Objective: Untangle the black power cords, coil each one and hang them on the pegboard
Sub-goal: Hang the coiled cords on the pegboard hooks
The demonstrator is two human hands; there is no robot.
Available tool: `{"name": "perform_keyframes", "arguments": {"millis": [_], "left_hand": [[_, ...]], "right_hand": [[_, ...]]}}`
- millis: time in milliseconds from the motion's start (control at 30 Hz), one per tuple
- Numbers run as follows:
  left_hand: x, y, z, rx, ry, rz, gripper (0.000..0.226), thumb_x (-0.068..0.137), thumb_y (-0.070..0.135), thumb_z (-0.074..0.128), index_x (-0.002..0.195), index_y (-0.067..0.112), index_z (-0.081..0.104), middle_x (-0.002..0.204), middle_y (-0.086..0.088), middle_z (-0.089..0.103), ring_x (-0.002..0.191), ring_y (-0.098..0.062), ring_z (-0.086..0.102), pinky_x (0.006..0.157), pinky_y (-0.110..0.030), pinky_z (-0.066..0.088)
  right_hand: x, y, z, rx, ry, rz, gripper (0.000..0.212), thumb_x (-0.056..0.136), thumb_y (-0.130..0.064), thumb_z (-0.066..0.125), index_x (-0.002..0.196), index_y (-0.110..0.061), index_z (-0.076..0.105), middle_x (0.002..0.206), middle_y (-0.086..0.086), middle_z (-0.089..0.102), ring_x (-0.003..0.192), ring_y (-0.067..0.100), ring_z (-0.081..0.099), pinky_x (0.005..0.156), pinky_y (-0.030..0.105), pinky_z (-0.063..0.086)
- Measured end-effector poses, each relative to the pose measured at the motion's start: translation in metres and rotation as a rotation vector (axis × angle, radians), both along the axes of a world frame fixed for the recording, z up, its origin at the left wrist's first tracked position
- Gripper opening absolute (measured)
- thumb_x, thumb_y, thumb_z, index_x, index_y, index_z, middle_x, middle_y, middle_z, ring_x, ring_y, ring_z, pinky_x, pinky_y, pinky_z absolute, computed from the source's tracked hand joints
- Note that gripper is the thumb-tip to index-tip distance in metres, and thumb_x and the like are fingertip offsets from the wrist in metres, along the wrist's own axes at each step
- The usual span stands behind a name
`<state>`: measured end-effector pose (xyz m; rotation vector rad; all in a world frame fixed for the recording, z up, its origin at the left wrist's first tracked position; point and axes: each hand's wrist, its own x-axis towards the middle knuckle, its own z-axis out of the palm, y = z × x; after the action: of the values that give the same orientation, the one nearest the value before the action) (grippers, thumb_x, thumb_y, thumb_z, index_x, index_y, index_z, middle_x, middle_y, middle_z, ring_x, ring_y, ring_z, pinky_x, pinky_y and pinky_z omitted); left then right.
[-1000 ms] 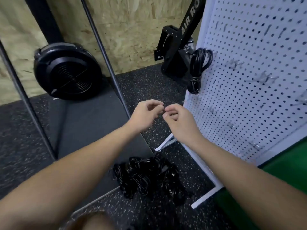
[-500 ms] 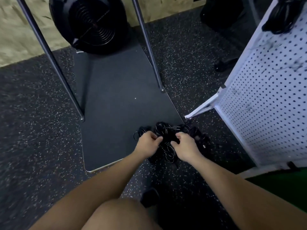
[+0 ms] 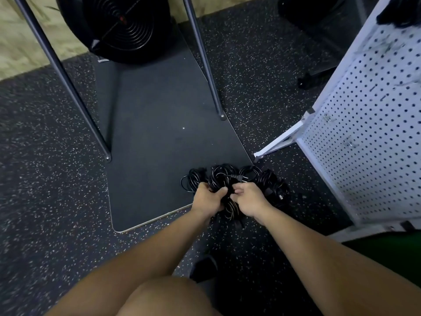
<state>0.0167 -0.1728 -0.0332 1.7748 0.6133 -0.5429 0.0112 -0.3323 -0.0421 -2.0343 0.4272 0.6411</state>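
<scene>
Where a second ago both hands met empty by the pegboard (image 3: 369, 124), they now dig into the cords (image 3: 230, 179) on the floor; the left hand (image 3: 208, 198) and right hand (image 3: 249, 199) each curl round strands just beside each other. Untangling the next cord has likely begun; one coil (image 3: 396, 12) already hangs far above the right hand.

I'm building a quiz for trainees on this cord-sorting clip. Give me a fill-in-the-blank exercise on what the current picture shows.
1. Both the left hand and the right hand grip the pile of black ____.
2. The pile lies on the ____, partly on the dark mat.
3. The white board to the person's right is a ____.

Missing words: cords; floor; pegboard
</scene>
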Motion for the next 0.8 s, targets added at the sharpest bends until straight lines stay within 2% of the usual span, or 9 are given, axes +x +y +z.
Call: {"name": "perform_keyframes", "arguments": {"millis": [67,167,267,333,433,533,600,700,800], "left_hand": [[-0.003,0.005,0.014,0.02,-0.04,-0.029,0.042,0.089,0.035,0.09,0.113,0.015,0.063,0.1,-0.008,0.079,0.089,-0.029,0.08,0.077,-0.054,0.068],[-0.003,0.011,0.039,0.004,-0.134,-0.078,0.049,0.073,0.051,0.089,0.107,0.02,0.072,0.095,0.0,0.083,0.09,-0.025,0.082,0.085,-0.056,0.067],[0.001,0.005,0.089,-0.039,-0.257,-0.141,0.038,0.082,0.04,0.089,0.109,0.016,0.076,0.098,-0.001,0.084,0.091,-0.023,0.081,0.09,-0.053,0.066],[0.003,-0.005,0.133,-0.072,-0.369,-0.175,0.028,0.089,0.031,0.088,0.107,0.013,0.077,0.092,-0.003,0.082,0.081,-0.02,0.077,0.081,-0.046,0.065],[0.008,-0.026,0.192,-0.106,-0.465,-0.273,0.026,0.098,0.03,0.082,0.104,0.006,0.074,0.077,-0.007,0.072,0.064,-0.018,0.064,0.059,-0.031,0.051],[0.015,-0.051,0.241,-0.107,-0.556,-0.378,0.047,0.099,0.038,0.082,0.093,-0.005,0.063,0.07,-0.005,0.065,0.064,-0.017,0.056,0.063,-0.034,0.048],[0.018,-0.072,0.269,-0.143,-0.62,-0.456,0.052,0.097,0.04,0.082,0.09,-0.005,0.058,0.068,-0.005,0.06,0.067,-0.018,0.053,0.065,-0.041,0.049],[0.019,-0.105,0.309,-0.2,-0.684,-0.535,0.037,0.101,0.031,0.08,0.085,0.003,0.062,0.066,-0.005,0.062,0.067,-0.019,0.051,0.066,-0.038,0.044],[0.013,-0.132,0.342,-0.253,-0.723,-0.561,0.022,0.106,0.019,0.074,0.089,0.006,0.068,0.068,-0.002,0.067,0.067,-0.018,0.054,0.063,-0.034,0.042]], "right_hand": [[-0.005,0.001,0.01,0.019,-0.051,-0.031,0.05,0.104,-0.013,0.074,0.153,-0.012,0.061,0.145,0.006,0.067,0.136,0.021,0.063,0.115,0.029,0.046],[-0.011,-0.001,0.042,0.085,-0.149,-0.092,0.051,0.104,-0.012,0.074,0.154,-0.012,0.061,0.149,0.002,0.066,0.132,0.018,0.065,0.119,0.035,0.048],[-0.017,-0.011,0.088,0.128,-0.282,-0.154,0.048,0.101,-0.014,0.078,0.148,-0.013,0.066,0.141,0.0,0.071,0.122,0.013,0.071,0.115,0.039,0.054],[-0.024,-0.022,0.125,0.174,-0.372,-0.207,0.033,0.099,-0.018,0.081,0.131,-0.024,0.073,0.128,-0.009,0.075,0.115,0.007,0.074,0.109,0.039,0.058],[-0.037,-0.045,0.184,0.173,-0.526,-0.257,0.02,0.098,-0.027,0.082,0.105,-0.039,0.069,0.108,-0.022,0.074,0.103,-0.007,0.072,0.092,0.022,0.055],[-0.05,-0.071,0.234,0.121,-0.616,-0.315,0.027,0.096,-0.039,0.083,0.114,-0.032,0.064,0.094,-0.017,0.075,0.086,-0.005,0.069,0.074,0.018,0.048],[-0.057,-0.086,0.261,0.124,-0.671,-0.348,0.021,0.097,-0.034,0.083,0.101,-0.032,0.062,0.074,-0.019,0.069,0.065,-0.003,0.062,0.065,0.018,0.047],[-0.065,-0.109,0.296,0.126,-0.776,-0.411,0.024,0.098,-0.027,0.082,0.119,-0.031,0.072,0.089,-0.008,0.078,0.077,0.006,0.075,0.073,0.026,0.062],[-0.07,-0.13,0.322,0.067,-0.872,-0.428,0.033,0.101,-0.025,0.08,0.127,-0.041,0.067,0.096,0.002,0.076,0.079,0.014,0.073,0.074,0.029,0.064]]}}
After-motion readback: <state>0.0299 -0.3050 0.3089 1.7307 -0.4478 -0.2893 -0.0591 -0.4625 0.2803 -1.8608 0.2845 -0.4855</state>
